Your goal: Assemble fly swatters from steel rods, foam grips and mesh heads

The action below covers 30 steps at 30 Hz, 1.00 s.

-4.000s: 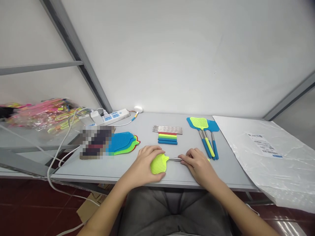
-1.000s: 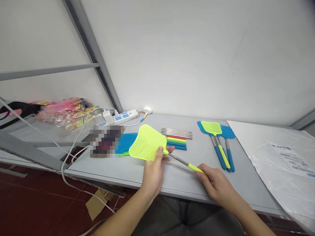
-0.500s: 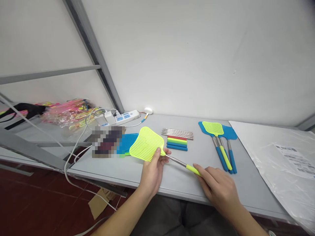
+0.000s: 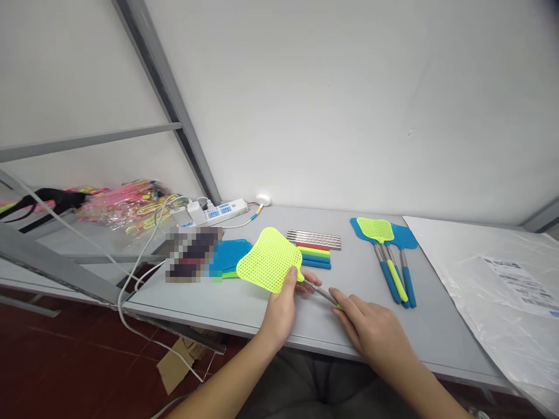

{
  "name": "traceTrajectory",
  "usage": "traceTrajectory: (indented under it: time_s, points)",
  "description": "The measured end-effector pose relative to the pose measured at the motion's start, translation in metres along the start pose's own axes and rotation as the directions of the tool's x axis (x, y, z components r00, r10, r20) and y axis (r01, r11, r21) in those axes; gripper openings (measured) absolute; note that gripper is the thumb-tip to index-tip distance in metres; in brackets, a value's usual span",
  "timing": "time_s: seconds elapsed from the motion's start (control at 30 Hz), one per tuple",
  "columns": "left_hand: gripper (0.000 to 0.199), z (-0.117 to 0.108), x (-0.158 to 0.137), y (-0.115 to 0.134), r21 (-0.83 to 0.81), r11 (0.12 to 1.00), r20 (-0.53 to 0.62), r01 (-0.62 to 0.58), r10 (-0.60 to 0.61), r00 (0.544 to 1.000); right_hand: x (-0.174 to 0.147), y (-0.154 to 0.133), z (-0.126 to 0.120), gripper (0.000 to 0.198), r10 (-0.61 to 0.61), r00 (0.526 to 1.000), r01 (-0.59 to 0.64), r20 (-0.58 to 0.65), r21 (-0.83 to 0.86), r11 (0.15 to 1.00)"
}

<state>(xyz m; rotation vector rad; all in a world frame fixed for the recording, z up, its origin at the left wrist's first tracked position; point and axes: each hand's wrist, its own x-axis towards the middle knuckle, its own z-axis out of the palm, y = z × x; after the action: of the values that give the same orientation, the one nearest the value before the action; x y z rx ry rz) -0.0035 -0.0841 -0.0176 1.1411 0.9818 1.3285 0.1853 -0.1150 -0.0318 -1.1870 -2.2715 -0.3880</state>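
A yellow-green fly swatter [image 4: 269, 261] with a perforated head and a metal shaft is held above the table by both hands. My left hand [image 4: 283, 302] pinches the neck of its head, thumb on top. Farther down, my right hand [image 4: 371, 326] wraps round the yellow-green grip, which it almost wholly hides. Behind the swatter lie several metal rods [image 4: 314, 239] and several coloured grip sleeves [image 4: 317, 263], in red, yellow-green and blue. Left of its head are blue swatter heads [image 4: 229, 256], with a green edge beneath them.
Assembled swatters with blue [image 4: 407, 285] and yellow-green grips lie to the right, beside a white plastic bag [image 4: 493, 279]. At the back left are a power strip [image 4: 227, 210] and cables. Wrapped colourful items [image 4: 131, 203] lie beyond the metal frame [image 4: 174, 116].
Both hands have come closer together along the swatter. The right hand has slid up over the grip, so less of the shaft and grip shows.
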Motion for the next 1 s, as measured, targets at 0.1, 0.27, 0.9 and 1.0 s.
traceTrajectory:
  time_s: [0.1, 0.27, 0.9, 1.0]
  points:
    - [0.045, 0.011, 0.005, 0.008, 0.035, 0.999, 0.041, -0.036, 0.035, 0.999, 0.008, 0.0, -0.008, 0.032, 0.063, 0.995, -0.066, 0.081, 0.031, 0.997]
    - [0.047, 0.036, 0.01, 0.023, -0.042, 0.992, 0.122, -0.117, 0.121, 0.985, 0.025, 0.0, -0.036, 0.027, 0.259, 0.912, -0.357, 0.319, 0.301, 0.884]
    - [0.051, 0.064, -0.013, 0.02, -0.341, 0.94, 0.208, -0.027, 0.103, 0.973, 0.017, -0.026, -0.065, 0.034, 0.321, 0.797, -0.603, 0.511, 0.694, 0.393]
    - [0.051, 0.061, -0.018, 0.016, -0.312, 0.95, 0.177, -0.017, 0.076, 0.981, 0.019, -0.026, -0.063, 0.033, 0.327, 0.811, -0.57, 0.485, 0.534, 0.624]
